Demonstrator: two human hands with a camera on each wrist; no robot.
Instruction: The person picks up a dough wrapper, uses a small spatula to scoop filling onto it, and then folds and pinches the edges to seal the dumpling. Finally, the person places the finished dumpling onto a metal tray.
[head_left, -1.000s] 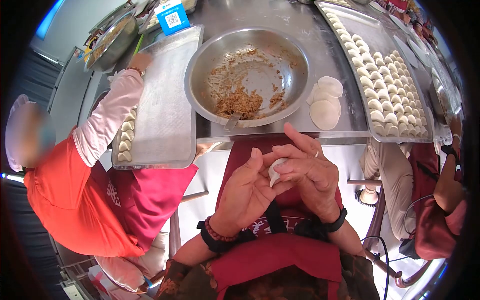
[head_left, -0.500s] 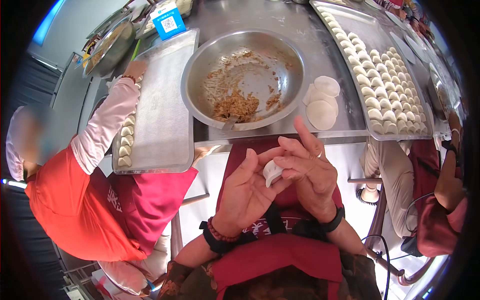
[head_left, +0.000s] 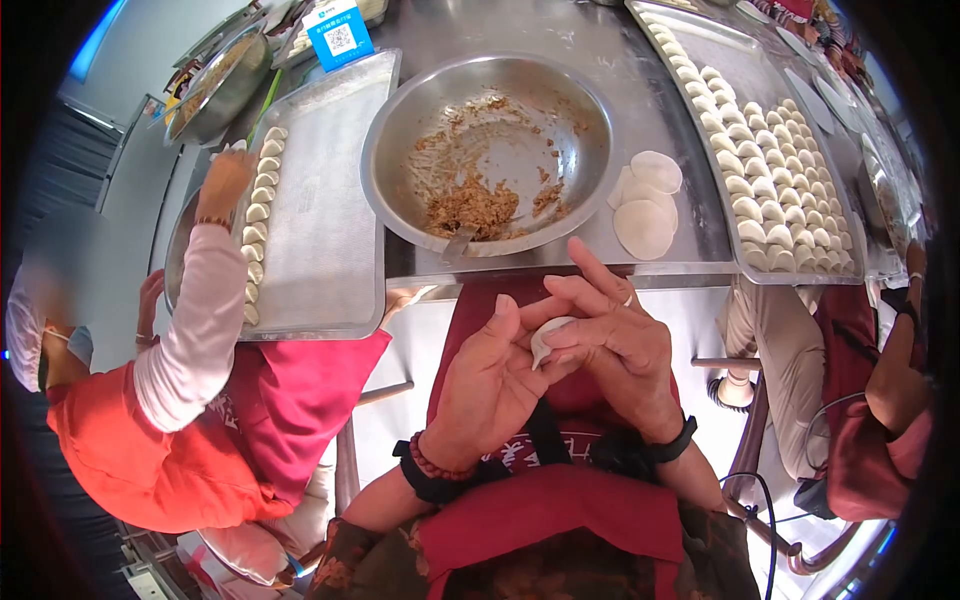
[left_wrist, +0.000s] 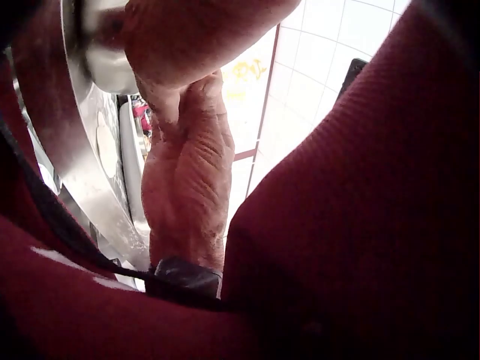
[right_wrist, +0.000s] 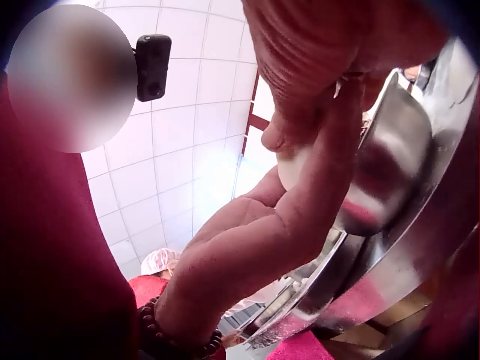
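Observation:
In front of the maroon apron, a white dumpling [head_left: 543, 340] is between both hands. The left hand [head_left: 485, 385] cups it from below and behind, with its thumb raised apart from the dough. From the other side, the right hand [head_left: 632, 355] pinches the dumpling's edge, its forefinger pointing up and away. In the right wrist view a pale part of the dumpling [right_wrist: 291, 169] shows between the fingers; the rest is covered. The left wrist view shows the right hand [left_wrist: 187, 165] from its side, with the dumpling hidden.
Just beyond the hands stands a steel bowl [head_left: 376, 195] with brown filling [head_left: 475, 210]. Round wrappers [head_left: 645, 228] lie on its right. Trays of dumplings flank it, a left tray [head_left: 330, 230] and a right tray [head_left: 735, 45]. Another person [head_left: 200, 330] works at the left.
The dumpling has turned slightly between the fingers, and both hands stay nearly in place. The other person's hand has drawn back from the left tray's far end, uncovering more of the dumpling row.

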